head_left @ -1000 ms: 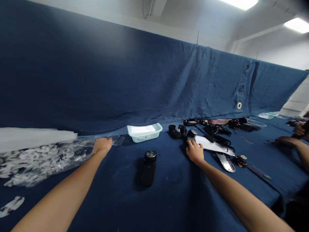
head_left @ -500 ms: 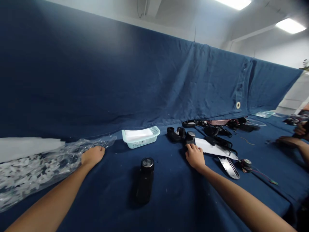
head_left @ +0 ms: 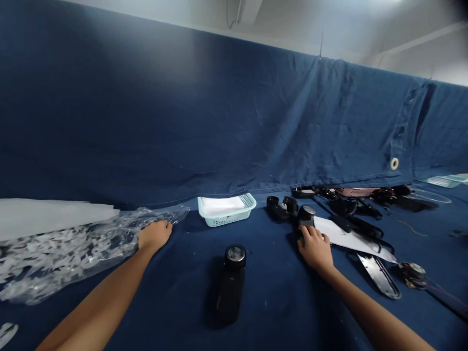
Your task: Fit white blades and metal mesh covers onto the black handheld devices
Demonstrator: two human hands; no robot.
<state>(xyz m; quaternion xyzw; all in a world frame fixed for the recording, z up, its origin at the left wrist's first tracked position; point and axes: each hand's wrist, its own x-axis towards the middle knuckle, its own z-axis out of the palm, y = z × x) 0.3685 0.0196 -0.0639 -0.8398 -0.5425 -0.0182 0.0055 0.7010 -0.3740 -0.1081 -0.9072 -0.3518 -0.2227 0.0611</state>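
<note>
My left hand (head_left: 154,235) rests at the edge of a clear plastic bag (head_left: 69,248) full of small white pieces, fingers curled down onto the plastic. My right hand (head_left: 314,246) lies on the blue cloth with its fingers curled over a black cylindrical part with a silver cap (head_left: 306,215). A black bottle-shaped device (head_left: 231,282) lies on the cloth between the two hands, touched by neither.
A pale green basket (head_left: 226,209) with white sheets stands at the back centre. Black parts (head_left: 281,207), a white sheet (head_left: 351,238), a silver-black plate (head_left: 380,275) and a small wired motor (head_left: 413,271) lie to the right. A blue curtain (head_left: 219,112) hangs behind. White foam sheet (head_left: 47,217) lies far left.
The view has shifted left and down, so the other person's arms at the far right are out of sight. My left hand has stayed at the bag's edge; my right hand remains on the black part.
</note>
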